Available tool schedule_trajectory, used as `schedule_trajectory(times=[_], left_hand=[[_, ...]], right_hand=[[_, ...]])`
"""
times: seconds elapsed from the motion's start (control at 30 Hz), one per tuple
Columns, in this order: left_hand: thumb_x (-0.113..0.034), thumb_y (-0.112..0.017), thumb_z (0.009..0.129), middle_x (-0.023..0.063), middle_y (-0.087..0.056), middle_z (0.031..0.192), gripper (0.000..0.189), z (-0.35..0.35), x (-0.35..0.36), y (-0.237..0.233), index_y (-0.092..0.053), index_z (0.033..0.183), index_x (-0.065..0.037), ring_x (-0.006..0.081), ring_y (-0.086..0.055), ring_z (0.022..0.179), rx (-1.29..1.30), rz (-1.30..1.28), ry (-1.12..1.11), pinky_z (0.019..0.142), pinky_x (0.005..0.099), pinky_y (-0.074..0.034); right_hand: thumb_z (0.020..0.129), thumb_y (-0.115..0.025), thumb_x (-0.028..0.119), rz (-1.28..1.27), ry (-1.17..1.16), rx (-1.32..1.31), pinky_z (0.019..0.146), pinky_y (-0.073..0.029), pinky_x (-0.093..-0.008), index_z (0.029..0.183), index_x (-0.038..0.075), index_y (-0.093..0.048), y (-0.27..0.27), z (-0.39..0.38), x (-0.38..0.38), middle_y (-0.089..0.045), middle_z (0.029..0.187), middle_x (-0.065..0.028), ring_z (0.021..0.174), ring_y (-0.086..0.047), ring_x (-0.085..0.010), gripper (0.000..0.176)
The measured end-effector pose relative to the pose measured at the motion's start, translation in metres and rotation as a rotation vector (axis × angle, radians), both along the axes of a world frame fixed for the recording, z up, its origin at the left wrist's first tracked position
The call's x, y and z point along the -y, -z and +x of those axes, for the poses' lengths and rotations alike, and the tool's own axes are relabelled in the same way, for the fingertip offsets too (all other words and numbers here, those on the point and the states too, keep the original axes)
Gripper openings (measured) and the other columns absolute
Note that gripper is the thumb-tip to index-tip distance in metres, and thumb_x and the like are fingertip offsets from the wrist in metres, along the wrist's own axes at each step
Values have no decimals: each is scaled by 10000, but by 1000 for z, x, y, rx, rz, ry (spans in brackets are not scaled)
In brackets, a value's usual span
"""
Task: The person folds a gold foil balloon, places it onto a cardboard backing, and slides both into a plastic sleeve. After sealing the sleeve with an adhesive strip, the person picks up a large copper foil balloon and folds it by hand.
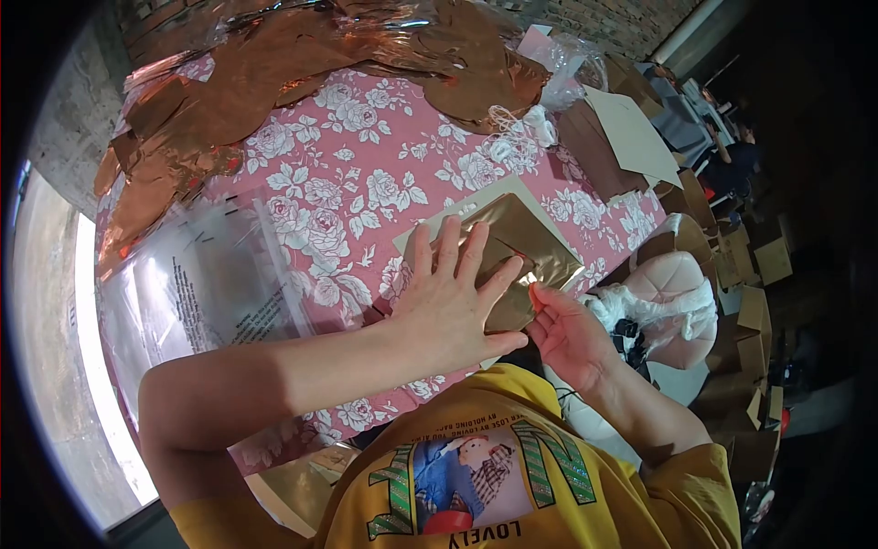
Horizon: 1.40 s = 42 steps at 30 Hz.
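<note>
A folded, shiny gold foil piece (540,231) lies over a cream card (510,186) close to the table's near edge. My left hand (445,306) is pressed flat on the foil and card, its fingers spread. At the foil's lower right corner, my right hand (574,340) is closed, with thumb and forefinger pinching the edge. The other fingers of that hand curl under, partly hidden. Part of the foil and card is covered by my left hand.
Copper foil pieces (311,41) drape over the far and left side of the flowered tablecloth (366,183). Printed clear plastic bags (201,288) lie at left. White string (521,139) and cream cardboard (631,137) sit at right, beyond a padded chair (672,284) and cardboard boxes (754,320).
</note>
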<state>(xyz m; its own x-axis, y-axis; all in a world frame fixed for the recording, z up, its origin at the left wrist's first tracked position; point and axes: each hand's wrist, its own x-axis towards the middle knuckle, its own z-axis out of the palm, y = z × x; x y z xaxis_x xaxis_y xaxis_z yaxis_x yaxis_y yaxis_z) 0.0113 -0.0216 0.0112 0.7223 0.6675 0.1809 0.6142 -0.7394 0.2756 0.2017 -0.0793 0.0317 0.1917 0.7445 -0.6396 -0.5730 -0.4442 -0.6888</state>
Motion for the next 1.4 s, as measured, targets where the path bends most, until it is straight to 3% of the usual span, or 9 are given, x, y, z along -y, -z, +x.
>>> schedule_trajectory(times=[0.33,0.5,0.67,0.83,0.9,0.93,1.0,1.03,1.4], left_hand=[[-725,-384,909,291,-180,1580,844,0,-1,10,-288,1561,-198,520,-61,1463,19,48,11,1145,652,15],[-717,-423,900,295,-187,1574,845,1,0,7,-315,1548,-187,518,-89,1457,-20,62,9,1146,649,-15],[-697,-478,886,310,-208,1557,814,-1,0,8,-354,1530,-216,524,-124,1445,-18,89,27,1150,641,-61],[-694,-499,877,301,-191,1562,816,-1,1,7,-364,1524,-216,525,-119,1445,-34,90,31,1150,639,-67],[-690,-514,872,298,-184,1564,815,0,1,5,-370,1520,-217,526,-115,1445,-52,83,22,1149,641,-72],[-682,-535,863,294,-178,1567,816,0,2,4,-373,1516,-220,528,-111,1445,-50,73,27,1147,645,-82],[-675,-555,855,289,-172,1570,817,0,2,0,-377,1513,-224,529,-108,1446,-60,69,19,1144,648,-91],[-668,-577,845,284,-169,1573,823,0,3,-2,-380,1511,-228,528,-104,1448,-74,50,23,1145,648,-96],[-628,-709,758,265,-181,1588,895,5,3,-14,-408,1500,-229,504,-136,1463,-90,-5,-5,1157,616,-147]], right_hand=[[938,-652,147,4,-157,-82,929,-504,-313,1031,83,-612,-14,15,-6,-655,1003,-18,961,-623,-150,119],[955,-624,169,-23,-261,80,931,-508,-324,1087,43,-615,-23,27,-12,-658,1028,-51,958,-640,-190,183],[963,-600,376,-61,-624,462,772,-560,-331,1132,-3,-587,-28,48,-26,-699,984,-162,810,-701,-245,415],[962,-601,414,-118,-750,683,655,-554,-304,1076,0,-617,-39,66,-42,-711,822,-127,715,-695,-204,429],[965,-589,352,64,-813,1376,626,-545,-334,1063,-41,-618,-38,73,-48,-709,801,-151,700,-702,-215,406],[948,-619,313,299,-694,1596,638,-533,-351,1038,-26,-633,-32,72,-51,-697,795,-151,694,-693,-266,351],[915,-671,283,591,-580,1388,669,-532,-382,1029,10,-652,-10,66,-68,-693,828,-150,727,-683,-319,296],[884,-705,278,694,-542,1495,697,-531,-397,1008,37,-674,0,61,-77,-678,870,-142,780,-677,-315,273],[865,-720,248,771,-613,1423,690,-510,-379,952,27,-707,11,46,-113,-636,874,-120,747,-657,-281,238]])
